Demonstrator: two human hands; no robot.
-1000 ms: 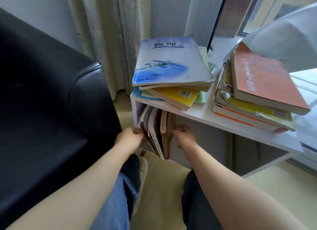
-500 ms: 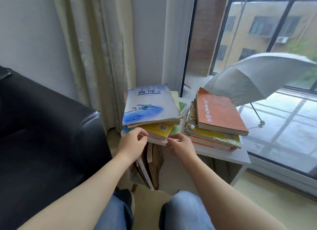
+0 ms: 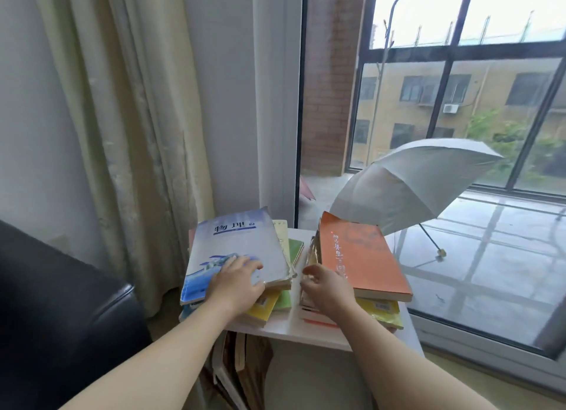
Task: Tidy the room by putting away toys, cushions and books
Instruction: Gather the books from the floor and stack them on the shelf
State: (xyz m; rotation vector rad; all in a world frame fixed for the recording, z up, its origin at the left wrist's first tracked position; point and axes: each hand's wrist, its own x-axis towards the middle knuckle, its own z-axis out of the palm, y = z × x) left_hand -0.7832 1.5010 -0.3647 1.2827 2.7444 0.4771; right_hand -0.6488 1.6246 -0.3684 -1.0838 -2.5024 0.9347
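Two piles of books lay flat on the top of a white shelf unit by the window. The left pile was capped by a pale blue book whose long axis ran away from the person, the printed title at its far end and the far end leaning slightly right. The right pile was capped by an orange book, also lengthwise away from the person, with its near end swung out to the right. A narrow strip of bare shelf top separated the piles.

The left hand rested on the near right corner of the blue book, fingers straight and spread on the cover, gripping nothing. The right hand sat at the near left edge of the right pile, fingers curled against the page edges; whether they held a book could not be told.

In the open compartment under the top, more books stood on end, leaning. A black sofa arm crowded the unit's left side, a cream curtain hung behind it, and beyond the glass an open grey umbrella lay tipped on a wet floor
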